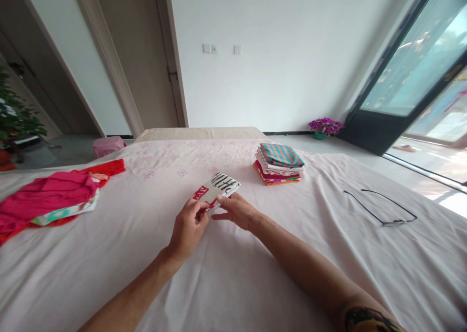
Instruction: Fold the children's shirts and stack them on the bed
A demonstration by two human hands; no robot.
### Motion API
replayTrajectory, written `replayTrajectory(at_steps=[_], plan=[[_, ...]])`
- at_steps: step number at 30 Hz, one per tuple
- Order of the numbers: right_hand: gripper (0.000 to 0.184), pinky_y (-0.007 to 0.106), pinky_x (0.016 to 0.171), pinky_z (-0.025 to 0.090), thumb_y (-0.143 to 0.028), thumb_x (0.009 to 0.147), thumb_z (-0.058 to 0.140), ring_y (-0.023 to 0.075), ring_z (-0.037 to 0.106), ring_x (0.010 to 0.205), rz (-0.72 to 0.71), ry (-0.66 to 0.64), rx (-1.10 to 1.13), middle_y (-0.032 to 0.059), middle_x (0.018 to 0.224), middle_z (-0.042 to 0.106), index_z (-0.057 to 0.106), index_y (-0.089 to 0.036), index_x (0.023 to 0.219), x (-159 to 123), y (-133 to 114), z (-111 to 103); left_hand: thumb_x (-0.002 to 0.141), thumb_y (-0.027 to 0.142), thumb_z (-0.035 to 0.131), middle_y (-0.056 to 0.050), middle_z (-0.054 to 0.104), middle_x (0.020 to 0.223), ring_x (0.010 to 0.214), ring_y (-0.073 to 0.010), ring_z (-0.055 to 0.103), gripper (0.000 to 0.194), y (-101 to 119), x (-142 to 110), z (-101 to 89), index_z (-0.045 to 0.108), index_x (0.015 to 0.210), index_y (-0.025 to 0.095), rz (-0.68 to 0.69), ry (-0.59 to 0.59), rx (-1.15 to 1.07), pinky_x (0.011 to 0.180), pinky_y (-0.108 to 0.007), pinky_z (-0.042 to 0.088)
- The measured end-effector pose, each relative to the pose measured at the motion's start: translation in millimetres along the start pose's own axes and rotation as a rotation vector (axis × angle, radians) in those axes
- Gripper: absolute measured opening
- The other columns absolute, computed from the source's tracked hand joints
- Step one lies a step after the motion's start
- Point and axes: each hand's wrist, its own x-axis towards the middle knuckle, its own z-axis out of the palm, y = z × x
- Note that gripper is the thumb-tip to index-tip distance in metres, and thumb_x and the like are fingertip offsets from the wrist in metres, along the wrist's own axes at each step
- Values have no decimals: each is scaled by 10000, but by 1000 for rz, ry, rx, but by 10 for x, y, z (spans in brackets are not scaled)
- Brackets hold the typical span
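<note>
A small folded white cloth (pixel 215 190) with black lettering and red patches is held above the sheet in the middle of the head view. My left hand (pixel 188 225) pinches its near left edge between thumb and fingers. On the near right edge, my right hand (pixel 237 209) has its thumb on top and its fingers partly underneath. Just beyond, to the right, stands a neat stack of folded cloths (pixel 279 164), with a blue and orange striped one on top.
A pink bedsheet (pixel 146 254) covers the broad surface. Crumpled red and pink clothes (pixel 54 195) lie at the left, and black-framed glasses (pixel 383 220) at the right. Beyond are a pink stool (pixel 108 146), purple flowers (pixel 324 126) and a white wall.
</note>
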Motion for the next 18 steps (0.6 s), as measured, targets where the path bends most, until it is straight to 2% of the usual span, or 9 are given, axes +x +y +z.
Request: replayTrajectory(at_steps=[3, 6, 9, 13, 16, 18], plan=[[457, 418, 750, 575, -434, 741, 755, 237, 675, 906, 9, 171, 137, 65, 998, 711, 593, -206, 1102, 58, 182, 50, 833, 75, 503, -23, 608, 860, 822, -152, 608, 195, 5, -61, 93, 610, 921, 212, 108, -57, 49, 773, -276, 504], [357, 380, 664, 585, -290, 732, 719, 203, 675, 754, 48, 317, 207, 34, 864, 709, 584, -187, 1046, 107, 275, 20, 843, 63, 504, -26, 618, 901, 869, -159, 621, 219, 13, -112, 161, 602, 962, 218, 158, -111, 76, 806, -288, 513], [315, 381, 644, 585, -163, 702, 674, 180, 659, 664, 60, 426, 202, 6, 794, 694, 582, -180, 1004, 150, 302, -21, 884, 121, 522, -33, 626, 929, 896, -162, 628, 190, 45, -134, 162, 603, 1019, 227, 204, -137, 99, 833, -293, 524], [310, 365, 650, 583, -107, 676, 652, 180, 662, 650, 28, 491, 214, -6, 754, 685, 582, -179, 969, 190, 266, -66, 922, 198, 528, -58, 640, 1042, 1012, -180, 618, 241, 108, -134, 68, 583, 1153, 239, 305, -125, 108, 930, -317, 503], [337, 348, 639, 583, -72, 670, 610, 178, 665, 653, 3, 484, 237, 12, 780, 699, 587, -167, 992, 203, 168, -115, 932, 169, 490, -77, 631, 1136, 1076, -190, 599, 327, 104, -131, 1, 546, 1248, 234, 343, -114, 102, 973, -334, 477], [347, 339, 626, 583, -57, 669, 590, 172, 664, 643, -9, 498, 240, 25, 798, 705, 587, -158, 1001, 205, 72, -151, 929, 152, 479, -75, 639, 1125, 1060, -189, 605, 319, 60, -127, -9, 563, 1228, 229, 340, -106, 111, 955, -331, 481]])
